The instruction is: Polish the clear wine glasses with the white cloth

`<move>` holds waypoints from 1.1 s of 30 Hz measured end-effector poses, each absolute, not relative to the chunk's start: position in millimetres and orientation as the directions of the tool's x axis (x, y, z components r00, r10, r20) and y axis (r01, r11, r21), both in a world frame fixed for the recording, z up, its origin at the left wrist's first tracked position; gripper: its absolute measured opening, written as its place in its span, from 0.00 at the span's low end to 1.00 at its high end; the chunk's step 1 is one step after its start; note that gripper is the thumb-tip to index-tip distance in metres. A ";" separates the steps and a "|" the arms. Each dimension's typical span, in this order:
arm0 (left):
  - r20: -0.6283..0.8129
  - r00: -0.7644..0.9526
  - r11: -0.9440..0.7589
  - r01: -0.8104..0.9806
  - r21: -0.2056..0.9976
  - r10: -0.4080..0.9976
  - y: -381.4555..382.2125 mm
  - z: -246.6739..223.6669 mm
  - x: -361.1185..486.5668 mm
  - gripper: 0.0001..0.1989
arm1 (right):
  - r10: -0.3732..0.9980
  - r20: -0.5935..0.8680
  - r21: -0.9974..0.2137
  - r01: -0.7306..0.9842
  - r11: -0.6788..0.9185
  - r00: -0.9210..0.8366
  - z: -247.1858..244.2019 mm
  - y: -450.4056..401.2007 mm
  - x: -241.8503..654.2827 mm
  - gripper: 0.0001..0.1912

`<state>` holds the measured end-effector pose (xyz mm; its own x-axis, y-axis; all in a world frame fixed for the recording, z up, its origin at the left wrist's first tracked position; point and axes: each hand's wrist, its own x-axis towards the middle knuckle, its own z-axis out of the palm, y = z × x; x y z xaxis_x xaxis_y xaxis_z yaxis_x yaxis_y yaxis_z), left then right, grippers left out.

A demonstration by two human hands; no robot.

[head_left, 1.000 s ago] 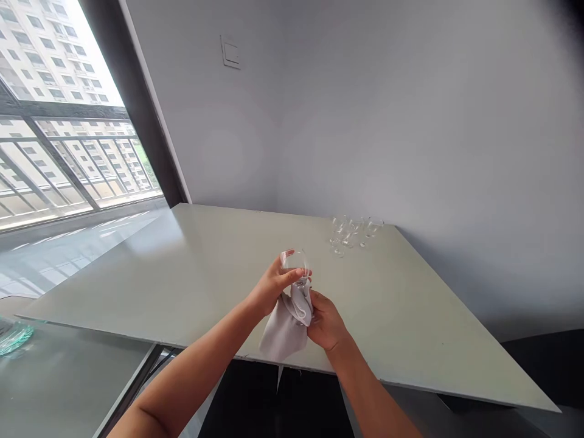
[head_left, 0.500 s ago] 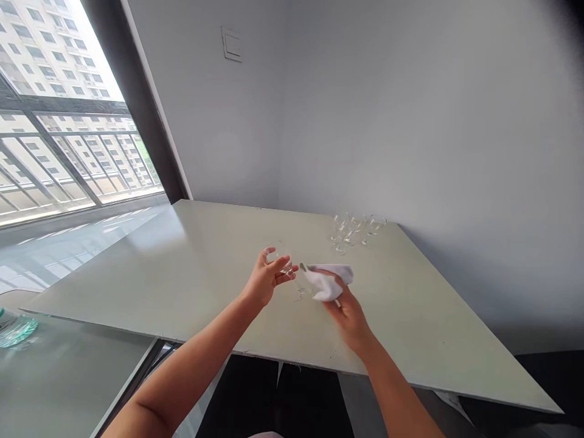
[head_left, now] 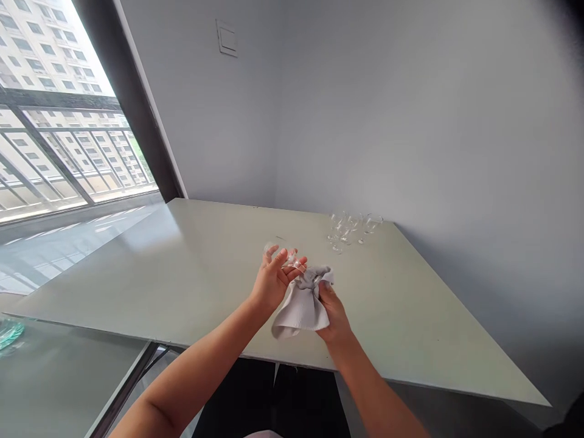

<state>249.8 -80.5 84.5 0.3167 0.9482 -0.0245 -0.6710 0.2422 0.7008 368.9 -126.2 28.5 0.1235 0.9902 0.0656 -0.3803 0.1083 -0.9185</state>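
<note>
Above the middle of the table, my left hand (head_left: 272, 277) is closed round the bowl of a clear stemmed glass (head_left: 289, 258), which is tilted on its side with its rim to the left. A light grey-white cloth (head_left: 303, 307) is gripped in my right hand (head_left: 334, 307). The cloth is bunched round the foot end of the glass and hangs down loosely toward the table's front edge. Stem and foot are hidden in the folds.
Several clear stemmed glasses (head_left: 349, 228) stand grouped at the back right of the pale table (head_left: 410, 328), near the wall. A greenish glass object (head_left: 9, 333) rests on a lower grey surface at the left. A window (head_left: 64, 121) lies beyond.
My right hand has brought the cloth leftward onto the foot end of the glass, wrapping it. My left hand has shifted slightly right with the glass. The view has turned a little.
</note>
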 end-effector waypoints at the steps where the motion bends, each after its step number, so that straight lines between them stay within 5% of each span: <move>1: 0.009 0.268 0.178 -0.665 0.725 0.963 -81.8 83.0 253.3 0.22 | 0.994 0.021 -0.905 -0.419 0.066 0.111 25.7 -125.4 362.6 0.22; 7: 0.173 0.158 -0.075 -0.491 0.868 0.972 -85.4 70.5 257.8 0.32 | 0.973 -0.228 -0.850 -0.493 -0.184 0.030 13.8 -125.3 347.5 0.24; 10: 0.254 0.117 -0.185 -0.418 0.890 0.960 -78.6 66.2 249.3 0.32 | 0.960 -0.278 -0.915 -0.295 -0.277 -0.041 8.0 -126.9 358.5 0.23; 13: 0.300 0.071 -0.259 -0.342 0.903 0.951 -70.1 65.2 240.6 0.33 | 0.996 -0.089 -0.972 0.216 -0.093 0.030 12.7 -129.5 380.9 0.21; 16: 0.303 0.053 -0.278 -0.272 0.921 0.952 -69.1 66.2 241.2 0.33 | 0.953 0.252 -0.714 0.697 0.065 0.169 30.8 -131.4 401.0 0.20; 19: 0.318 0.130 -0.283 -0.231 0.931 0.939 -77.9 66.8 255.8 0.33 | 0.929 0.360 -0.524 0.842 0.125 0.086 50.5 -129.0 404.2 0.17; 23: 0.359 0.301 -0.338 -0.121 0.933 0.883 -90.4 68.8 280.4 0.36 | 0.948 0.317 -0.436 0.893 0.111 0.037 57.1 -119.6 396.4 0.10; 26: 0.469 0.380 -0.541 0.106 0.834 0.797 -96.7 83.3 282.7 0.35 | 0.955 0.258 -0.441 0.897 -0.022 0.150 47.4 -108.2 411.0 0.14; 28: 0.596 0.421 -0.711 0.202 0.673 0.684 -107.1 104.9 273.4 0.25 | 0.927 0.235 -0.453 0.877 -0.161 0.292 38.1 -96.2 436.7 0.17; 30: 0.705 0.496 -0.846 0.129 0.517 0.506 -125.4 134.4 257.8 0.13 | 0.875 0.225 -0.449 0.842 -0.298 0.430 28.4 -80.3 470.4 0.20; 33: 0.827 0.500 -0.929 -0.109 0.353 0.256 -158.9 178.1 228.3 0.14 | 0.816 0.206 -0.428 0.799 -0.422 0.541 14.1 -53.5 518.8 0.22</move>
